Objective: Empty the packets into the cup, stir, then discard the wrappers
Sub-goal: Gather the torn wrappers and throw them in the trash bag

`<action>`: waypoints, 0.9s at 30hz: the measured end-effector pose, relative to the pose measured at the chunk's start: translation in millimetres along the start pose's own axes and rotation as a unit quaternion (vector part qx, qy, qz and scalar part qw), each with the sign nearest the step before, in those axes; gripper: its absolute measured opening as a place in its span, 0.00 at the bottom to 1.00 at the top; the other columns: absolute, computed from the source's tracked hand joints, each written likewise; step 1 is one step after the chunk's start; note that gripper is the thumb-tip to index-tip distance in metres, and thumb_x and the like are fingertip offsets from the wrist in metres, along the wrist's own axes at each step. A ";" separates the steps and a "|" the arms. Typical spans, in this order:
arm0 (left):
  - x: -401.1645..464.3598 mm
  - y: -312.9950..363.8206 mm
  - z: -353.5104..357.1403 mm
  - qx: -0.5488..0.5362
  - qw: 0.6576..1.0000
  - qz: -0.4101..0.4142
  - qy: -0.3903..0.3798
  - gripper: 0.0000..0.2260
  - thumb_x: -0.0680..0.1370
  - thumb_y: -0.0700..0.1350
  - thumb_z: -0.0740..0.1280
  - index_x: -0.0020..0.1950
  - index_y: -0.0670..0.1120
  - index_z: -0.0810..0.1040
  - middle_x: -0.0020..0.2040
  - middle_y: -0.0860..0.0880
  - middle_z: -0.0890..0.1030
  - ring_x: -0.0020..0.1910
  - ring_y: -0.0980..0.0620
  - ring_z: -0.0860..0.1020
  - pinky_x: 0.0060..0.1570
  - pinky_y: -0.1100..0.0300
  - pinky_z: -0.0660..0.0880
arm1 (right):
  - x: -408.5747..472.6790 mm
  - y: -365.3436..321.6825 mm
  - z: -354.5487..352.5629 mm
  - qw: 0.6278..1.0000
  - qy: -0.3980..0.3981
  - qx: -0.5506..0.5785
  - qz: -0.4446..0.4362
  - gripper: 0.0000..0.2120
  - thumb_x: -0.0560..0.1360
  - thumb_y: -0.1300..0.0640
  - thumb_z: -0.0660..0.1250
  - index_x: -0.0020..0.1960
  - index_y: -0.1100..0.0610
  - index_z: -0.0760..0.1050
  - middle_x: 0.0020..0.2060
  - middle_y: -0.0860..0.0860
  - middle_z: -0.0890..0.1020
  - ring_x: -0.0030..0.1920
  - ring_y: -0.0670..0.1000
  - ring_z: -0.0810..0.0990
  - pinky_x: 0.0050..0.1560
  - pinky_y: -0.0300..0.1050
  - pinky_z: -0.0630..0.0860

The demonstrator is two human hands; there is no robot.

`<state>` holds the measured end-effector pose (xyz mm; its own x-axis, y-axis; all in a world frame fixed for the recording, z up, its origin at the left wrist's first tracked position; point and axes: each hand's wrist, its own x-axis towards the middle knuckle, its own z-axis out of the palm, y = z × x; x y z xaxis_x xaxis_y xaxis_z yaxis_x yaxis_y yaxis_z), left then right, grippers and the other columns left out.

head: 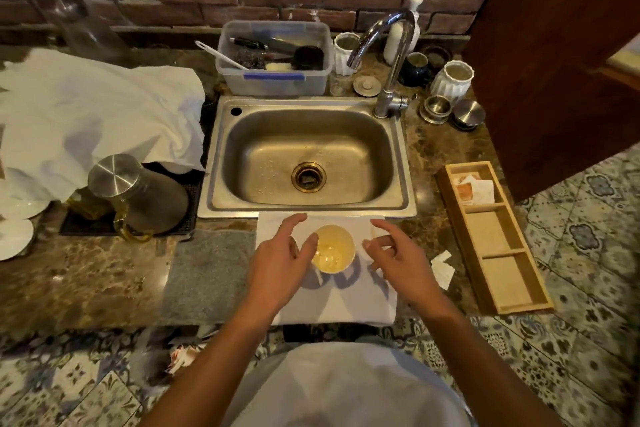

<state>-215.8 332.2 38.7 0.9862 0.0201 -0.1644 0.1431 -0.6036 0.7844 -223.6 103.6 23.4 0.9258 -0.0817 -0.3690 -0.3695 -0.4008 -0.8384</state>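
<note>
Both hands, left (280, 260) and right (394, 253), fingers spread and holding nothing, flank the cup (333, 248) before the sink (308, 153)

No text or label is readable anywhere.

Both hands (left (282, 258), right (394, 253)) hover, fingers spread.

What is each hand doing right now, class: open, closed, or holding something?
Left hand: open, fingers spread beside the cup, gripping nothing.
Right hand: open, fingers loosely spread on the cup's other side, holding nothing.
</note>
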 end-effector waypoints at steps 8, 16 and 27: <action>-3.0 61.9 72.4 0.017 0.994 0.086 -0.061 0.14 0.81 0.51 0.65 0.67 0.56 0.75 0.34 0.53 0.80 0.36 0.56 0.79 0.39 0.54 0.77 | -6.9 77.4 -87.1 0.981 0.094 -0.138 0.100 0.21 0.78 0.48 0.68 0.70 0.49 0.73 0.42 0.47 0.83 0.44 0.49 0.83 0.46 0.47 0.80; 22.0 78.1 182.6 0.098 0.976 0.100 -0.167 0.13 0.80 0.48 0.65 0.65 0.55 0.77 0.34 0.55 0.77 0.36 0.54 0.78 0.38 0.56 0.74 | -14.0 134.9 -103.4 0.957 0.043 -0.238 0.163 0.25 0.77 0.41 0.64 0.69 0.54 0.66 0.49 0.57 0.85 0.50 0.61 0.84 0.47 0.55 0.81; 57.9 102.0 262.7 0.224 0.920 0.141 -0.289 0.22 0.79 0.47 0.67 0.73 0.54 0.69 0.54 0.45 0.84 0.53 0.44 0.82 0.44 0.57 0.72 | -7.6 141.2 -110.2 0.953 0.016 -0.278 0.117 0.28 0.79 0.45 0.62 0.74 0.55 0.59 0.50 0.57 0.84 0.49 0.61 0.84 0.39 0.49 0.73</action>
<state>-166.1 62.4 -48.0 0.7509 -0.5365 -0.3850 -0.2876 -0.7905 0.5408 -274.1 -53.0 -47.9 0.8283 -0.2530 -0.5000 -0.4759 -0.7887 -0.3892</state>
